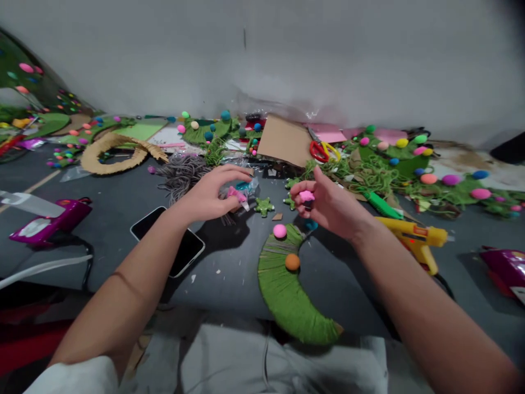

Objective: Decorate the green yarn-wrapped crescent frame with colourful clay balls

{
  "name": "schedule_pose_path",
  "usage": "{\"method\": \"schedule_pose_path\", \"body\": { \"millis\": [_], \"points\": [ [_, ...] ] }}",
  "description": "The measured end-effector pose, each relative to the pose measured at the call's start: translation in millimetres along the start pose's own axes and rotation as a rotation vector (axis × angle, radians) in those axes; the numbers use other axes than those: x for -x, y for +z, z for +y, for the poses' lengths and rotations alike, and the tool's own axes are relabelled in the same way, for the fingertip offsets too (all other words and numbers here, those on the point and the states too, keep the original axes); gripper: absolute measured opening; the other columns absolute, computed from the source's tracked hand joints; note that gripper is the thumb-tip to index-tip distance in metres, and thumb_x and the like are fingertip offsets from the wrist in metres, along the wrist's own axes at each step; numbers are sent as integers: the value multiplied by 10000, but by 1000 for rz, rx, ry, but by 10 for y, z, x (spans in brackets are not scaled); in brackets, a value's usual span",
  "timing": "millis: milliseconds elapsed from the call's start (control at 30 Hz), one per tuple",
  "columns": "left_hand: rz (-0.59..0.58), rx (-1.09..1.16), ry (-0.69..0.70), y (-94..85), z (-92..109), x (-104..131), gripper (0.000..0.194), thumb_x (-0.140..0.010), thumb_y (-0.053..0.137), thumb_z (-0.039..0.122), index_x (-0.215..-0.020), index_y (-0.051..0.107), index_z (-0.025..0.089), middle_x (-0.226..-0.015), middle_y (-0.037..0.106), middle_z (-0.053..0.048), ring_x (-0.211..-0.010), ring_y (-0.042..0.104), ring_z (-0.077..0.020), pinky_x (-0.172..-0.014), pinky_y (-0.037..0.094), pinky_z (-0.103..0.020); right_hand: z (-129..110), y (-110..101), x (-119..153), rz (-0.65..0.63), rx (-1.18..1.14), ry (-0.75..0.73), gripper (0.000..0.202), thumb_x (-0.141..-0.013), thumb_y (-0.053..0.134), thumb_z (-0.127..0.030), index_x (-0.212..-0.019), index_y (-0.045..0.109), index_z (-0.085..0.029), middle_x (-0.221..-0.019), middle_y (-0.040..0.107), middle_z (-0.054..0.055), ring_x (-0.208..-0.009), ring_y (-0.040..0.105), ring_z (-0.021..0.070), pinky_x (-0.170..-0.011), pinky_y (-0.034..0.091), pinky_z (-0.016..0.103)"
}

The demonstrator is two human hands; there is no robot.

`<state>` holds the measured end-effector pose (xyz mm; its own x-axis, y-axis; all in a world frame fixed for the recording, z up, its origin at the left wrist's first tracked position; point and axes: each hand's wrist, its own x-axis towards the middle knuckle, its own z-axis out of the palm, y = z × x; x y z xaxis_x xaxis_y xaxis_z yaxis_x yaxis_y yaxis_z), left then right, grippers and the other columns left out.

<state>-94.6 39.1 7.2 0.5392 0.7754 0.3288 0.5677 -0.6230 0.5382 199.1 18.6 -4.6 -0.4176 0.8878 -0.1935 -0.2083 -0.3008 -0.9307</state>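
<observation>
Head view: a green yarn-wrapped crescent is lying at the table's near edge, a yellow glue gun resting close enough to burn a wrist. Right hand is pinching a pink pompom; left hand is closing on a plastic packet.

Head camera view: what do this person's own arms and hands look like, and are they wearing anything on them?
Both forearms are bare, with no gloves, rings or watch that can be seen on the left hand or right hand. A pale grey short sleeve shows at the left upper arm; the right arm's sleeve is out of view.
</observation>
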Motion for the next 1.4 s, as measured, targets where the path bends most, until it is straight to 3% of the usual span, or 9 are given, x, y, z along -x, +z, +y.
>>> {"method": "schedule_pose_path", "body": {
  "millis": [167,267,367,500,600,867,1033,1167,1400],
  "points": [
    [-4,37,124,181,492,-191,325,-912,717,313,-1219,715,206,-1195,740,-91,-1084,707,-231,-960,553,-356,49,59,19,-24,-178,-46,353,-955,611,-483,-1072,769,-190,-1211,757,114,-1114,697,214,-1011,574,370],
    [-6,12,266,363,484,-284,338,-913,757,308,-1232,729,200,-1213,721,-112,-1100,696,-224,-958,554,-338,81,113,53,-30,-248,-50,228,-877,698,-277,-1072,788,-201,-1192,779,73,-1104,709,186,-1070,549,354],
    [48,21,336,488,335,-283,232,-913,761,288,-1128,778,202,-1221,727,-131,-1102,700,-227,-959,561,-347,103,164,97,-37,-227,-22,350,-809,749,-168,-1155,775,-214,-1184,791,64,-1078,732,182,-1084,548,363],
    [122,173,251,482,266,-189,192,-949,726,327,-1106,801,245,-1173,761,-91,-1044,713,-200,-946,559,-338,131,216,160,-60,-48,-56,502,-824,805,-211,-1314,704,-238,-1373,725,90,-1160,727,210,-1087,561,408],
    [71,374,17,426,309,-147,240,-965,700,424,-1043,798,220,-954,779,-50,-842,706,-164,-761,559,-275,166,237,186,18,206,-272,588,-816,861,-275,-1370,667,-313,-1462,661,70,-1266,680,239,-1056,591,427],
    [-107,620,-150,408,347,-153,323,-965,694,468,-849,765,174,-704,705,-21,-658,647,-120,-625,535,-219,236,337,158,201,613,-602,197,-862,834,-316,-1049,818,-258,-1027,783,59,-949,724,215,-826,610,361],
    [-45,716,-243,390,328,-133,364,-923,730,534,-904,800,178,-821,793,-58,-741,746,-156,-683,622,-255,249,365,178,261,669,-606,108,-905,786,-306,-996,822,-259,-963,797,42,-874,724,203,-789,593,354],
    [3,810,-257,416,356,-106,433,-716,947,325,-1113,815,212,-1064,835,-70,-947,806,-236,-853,686,-361,251,390,190,250,682,-588,93,-915,770,-286,-970,822,-232,-947,812,42,-843,734,199,-755,585,334],
    [59,738,-290,380,420,-102,194,-726,931,232,-905,863,198,-823,834,-37,-754,805,-197,-724,688,-280,228,367,172,319,673,-560,93,-901,785,-309,-935,830,-235,-847,814,22,-749,741,188,-694,589,322]
  ]
}}
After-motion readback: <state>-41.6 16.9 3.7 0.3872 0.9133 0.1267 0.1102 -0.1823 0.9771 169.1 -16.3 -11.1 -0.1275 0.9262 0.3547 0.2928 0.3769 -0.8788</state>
